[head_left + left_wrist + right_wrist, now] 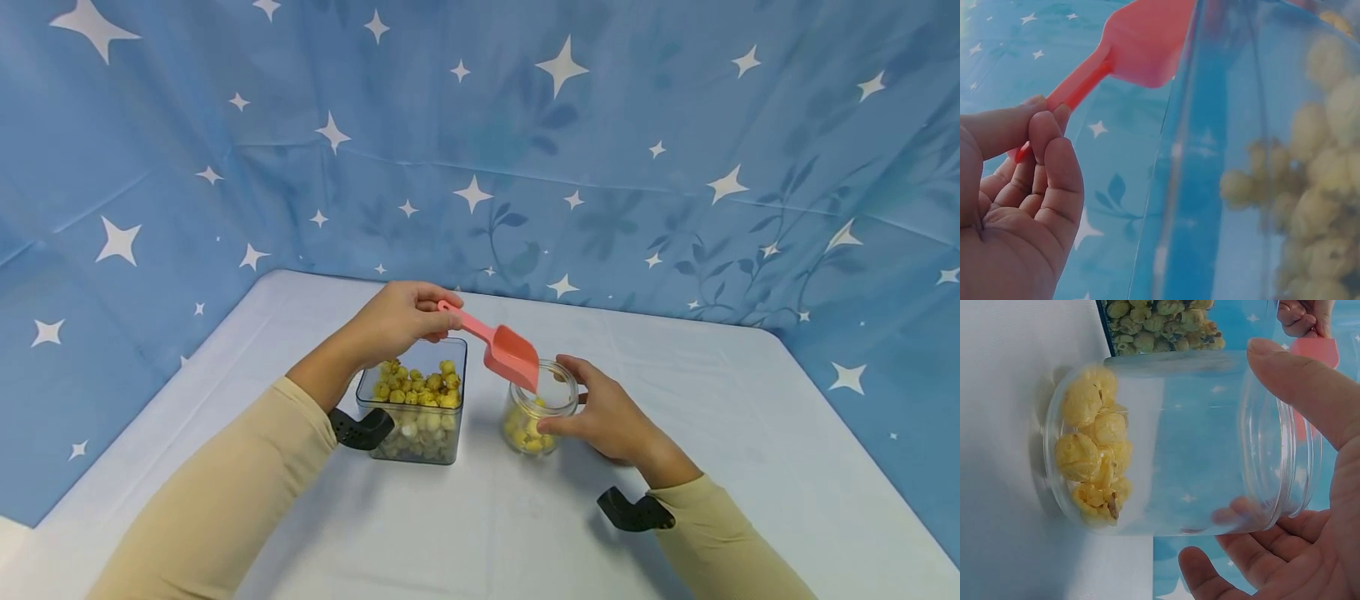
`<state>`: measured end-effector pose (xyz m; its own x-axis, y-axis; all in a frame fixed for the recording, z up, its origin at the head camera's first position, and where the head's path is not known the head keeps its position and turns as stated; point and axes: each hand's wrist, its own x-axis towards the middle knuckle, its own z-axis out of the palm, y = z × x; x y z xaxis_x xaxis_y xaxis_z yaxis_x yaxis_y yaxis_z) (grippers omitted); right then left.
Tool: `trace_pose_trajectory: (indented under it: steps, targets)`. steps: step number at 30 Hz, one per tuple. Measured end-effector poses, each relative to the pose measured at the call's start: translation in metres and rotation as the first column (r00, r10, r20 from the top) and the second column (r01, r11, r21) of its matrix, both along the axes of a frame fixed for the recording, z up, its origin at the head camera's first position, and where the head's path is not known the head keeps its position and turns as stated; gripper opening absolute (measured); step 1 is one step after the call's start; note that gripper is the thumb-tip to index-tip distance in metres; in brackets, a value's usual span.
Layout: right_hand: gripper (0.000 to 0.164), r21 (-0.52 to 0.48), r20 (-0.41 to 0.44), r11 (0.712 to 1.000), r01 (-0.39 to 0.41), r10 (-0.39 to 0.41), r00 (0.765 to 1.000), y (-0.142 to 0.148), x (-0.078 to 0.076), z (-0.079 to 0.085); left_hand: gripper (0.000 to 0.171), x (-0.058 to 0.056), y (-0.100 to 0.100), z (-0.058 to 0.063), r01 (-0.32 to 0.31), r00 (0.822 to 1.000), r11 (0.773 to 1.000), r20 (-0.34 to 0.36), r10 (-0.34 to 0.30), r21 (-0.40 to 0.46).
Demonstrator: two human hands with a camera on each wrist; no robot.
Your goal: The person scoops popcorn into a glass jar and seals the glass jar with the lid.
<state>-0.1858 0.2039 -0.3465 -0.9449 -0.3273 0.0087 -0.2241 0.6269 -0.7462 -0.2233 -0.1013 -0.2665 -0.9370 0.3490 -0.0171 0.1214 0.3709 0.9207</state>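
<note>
My left hand (405, 321) pinches the handle end of a pink scoop (512, 357) between thumb and fingers. The scoop slants down to the right, its front lip over the mouth of a glass jar (1191, 450). Inside the scoop's bowl no popcorn shows. Around the jar's upper part, my right hand (611, 417) holds it with the thumb on the near side and fingers on the far side. Several popcorn pieces (1088, 450) lie at the jar's bottom. Below my left hand stands a clear box (427, 354) with yellow popcorn (416, 387), partly covered by the wrist.
A white-covered table (450, 533) carries the box and the jar side by side, with a narrow gap between them. Under my right hand a small brown edge (618, 460) shows, mostly hidden. Behind the table hangs a blue cloth (420, 167) with white stars.
</note>
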Motion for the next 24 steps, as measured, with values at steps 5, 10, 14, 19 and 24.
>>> trace_pose_trajectory:
  steps: [5, 10, 14, 19, 24]
  targets:
    - [0.099, 0.008, -0.046, 1.000, -0.012, 0.012, 0.999, -0.001, 0.002, 0.001, 0.036, 0.001, -0.018, 0.004, -0.001, 1.000, 1.000, -0.009, 0.001, 0.022]
    - [0.101, 0.031, -0.132, 0.999, -0.027, 0.031, 0.991, 0.000, 0.001, 0.012, 0.036, 0.004, -0.039, 0.011, -0.003, 0.999, 1.000, -0.039, 0.003, 0.021]
    - [0.101, 0.032, -0.169, 0.999, -0.040, 0.045, 0.985, -0.004, -0.001, 0.023, 0.036, 0.009, -0.058, 0.016, -0.017, 0.998, 1.000, -0.060, 0.017, 0.012]
    - [0.100, 0.002, -0.175, 0.996, -0.089, 0.088, 0.981, -0.021, -0.003, 0.033, 0.040, 0.015, -0.080, 0.017, -0.034, 0.996, 0.999, -0.083, 0.036, 0.021]
    - [0.101, -0.015, -0.163, 0.989, -0.146, 0.142, 0.976, -0.045, -0.007, 0.039, 0.042, 0.020, -0.099, 0.019, -0.051, 0.994, 0.999, -0.092, 0.052, 0.012]
